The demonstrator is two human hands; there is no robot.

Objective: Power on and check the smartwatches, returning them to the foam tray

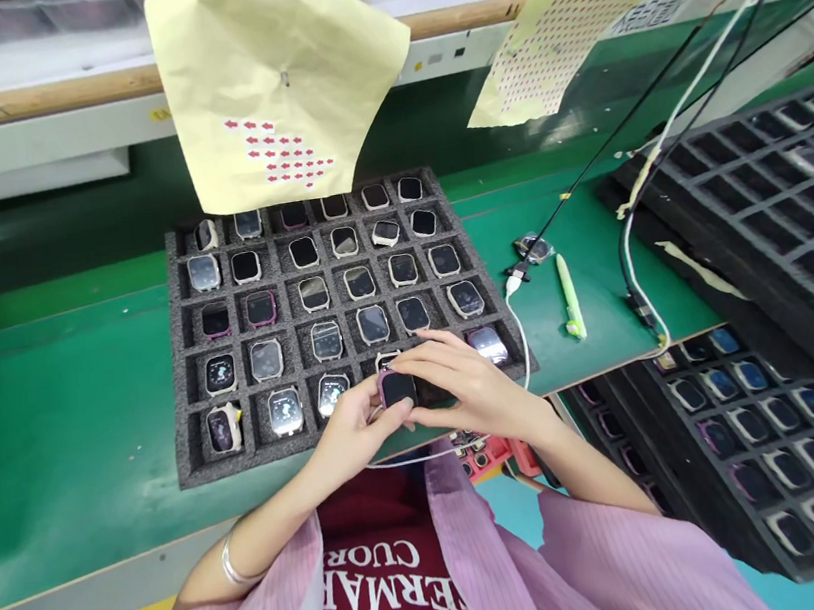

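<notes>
Head view: the left hand (352, 424) pinches a smartwatch (398, 387) at its left side, thumb along the lower edge; the right hand (467, 377) closes on the same unit from the right, fingertips at its upper edge; each grip is thus pressed onto the watch, its dark screen facing up and its casing edged in purple. The watch is located above the front row of a grey foam tray (181, 402), right of the tray's middle; the tray lies on the green worktop (71, 393) and carries further smartwatches in divided compartments, some with lit displays.

Right of the tray lie a white cable connector (514, 282), a clear-wrapped item (536, 246) and a light green pen (569, 292); further right, dark trays (782, 333) hold more units. A yellow sheet (266, 52) bearing red arrow stickers hangs over the tray's rear edge; a second sheet (552, 42) hangs to its right; a silver bracelet (229, 562) encircles the left forearm.
</notes>
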